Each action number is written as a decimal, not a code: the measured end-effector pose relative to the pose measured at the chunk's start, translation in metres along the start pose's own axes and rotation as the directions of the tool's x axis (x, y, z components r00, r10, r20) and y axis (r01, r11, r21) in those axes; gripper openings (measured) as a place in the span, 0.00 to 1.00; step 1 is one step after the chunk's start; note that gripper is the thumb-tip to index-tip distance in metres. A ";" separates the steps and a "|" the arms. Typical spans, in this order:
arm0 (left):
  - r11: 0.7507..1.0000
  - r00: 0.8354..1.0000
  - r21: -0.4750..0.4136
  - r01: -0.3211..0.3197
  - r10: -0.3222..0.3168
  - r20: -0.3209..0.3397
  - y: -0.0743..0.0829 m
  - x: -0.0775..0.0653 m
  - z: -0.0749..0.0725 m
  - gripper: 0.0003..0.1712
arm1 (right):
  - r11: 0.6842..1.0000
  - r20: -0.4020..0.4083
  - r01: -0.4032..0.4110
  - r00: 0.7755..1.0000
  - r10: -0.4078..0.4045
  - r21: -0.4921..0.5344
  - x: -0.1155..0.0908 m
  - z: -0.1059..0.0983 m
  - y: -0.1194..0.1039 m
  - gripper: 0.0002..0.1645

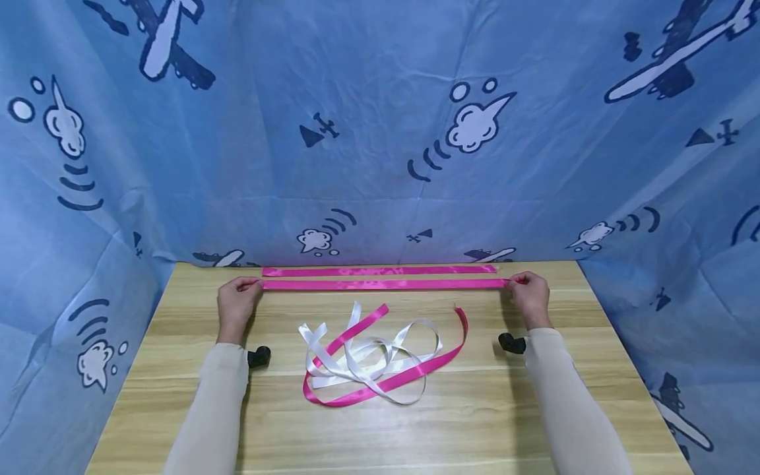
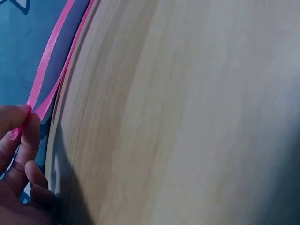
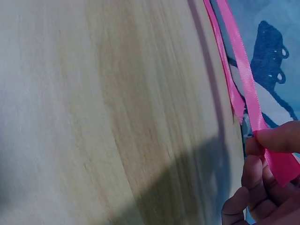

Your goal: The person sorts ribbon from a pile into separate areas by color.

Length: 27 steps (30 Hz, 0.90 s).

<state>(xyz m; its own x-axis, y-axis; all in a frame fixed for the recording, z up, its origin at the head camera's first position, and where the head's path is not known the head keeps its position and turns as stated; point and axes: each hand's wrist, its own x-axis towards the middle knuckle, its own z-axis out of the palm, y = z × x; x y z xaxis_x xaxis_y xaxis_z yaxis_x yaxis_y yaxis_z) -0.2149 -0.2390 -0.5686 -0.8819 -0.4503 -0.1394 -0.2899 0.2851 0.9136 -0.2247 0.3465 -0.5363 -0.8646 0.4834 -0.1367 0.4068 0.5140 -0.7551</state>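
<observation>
A pink satin ribbon [image 1: 386,285] is stretched straight from side to side near the back of the table. My left hand [image 1: 237,307] pinches its left end between thumb and fingertips, and my right hand [image 1: 530,298] pinches the right end. In the right wrist view, a short tail of the held ribbon [image 3: 244,75] sticks out past the thumb. Just behind it, a second pink ribbon [image 1: 380,270] lies flat and roughly parallel along the table's back edge.
Nearer the middle of the wooden table [image 1: 380,442] lies a loose tangle of white ribbon [image 1: 351,366] and another pink ribbon [image 1: 410,376]. A blue printed cloth [image 1: 380,132] hangs behind and at both sides. Black wrist cameras sit on both sleeves.
</observation>
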 end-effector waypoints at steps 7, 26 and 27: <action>0.999 1.000 0.047 0.006 -0.005 -0.027 0.002 0.002 0.005 0.13 | 0.999 0.006 -0.030 1.000 0.030 -0.009 0.003 0.006 0.004 0.09; 0.995 0.999 0.098 0.035 -0.032 -0.032 0.006 0.006 0.012 0.13 | 0.997 0.028 -0.082 0.996 0.082 -0.004 0.018 0.012 -0.002 0.10; 0.994 0.999 0.102 0.035 -0.032 -0.033 0.006 0.006 0.012 0.13 | 0.996 0.029 -0.084 0.996 0.084 -0.004 0.019 0.013 -0.002 0.10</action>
<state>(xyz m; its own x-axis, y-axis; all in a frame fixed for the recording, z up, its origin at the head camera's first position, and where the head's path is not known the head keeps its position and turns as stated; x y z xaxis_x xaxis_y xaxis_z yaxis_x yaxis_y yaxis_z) -0.2269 -0.2298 -0.5687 -0.8596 -0.4867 -0.1555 -0.3568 0.3541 0.8645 -0.2458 0.3454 -0.5451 -0.8354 0.5044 -0.2182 0.4792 0.4743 -0.7385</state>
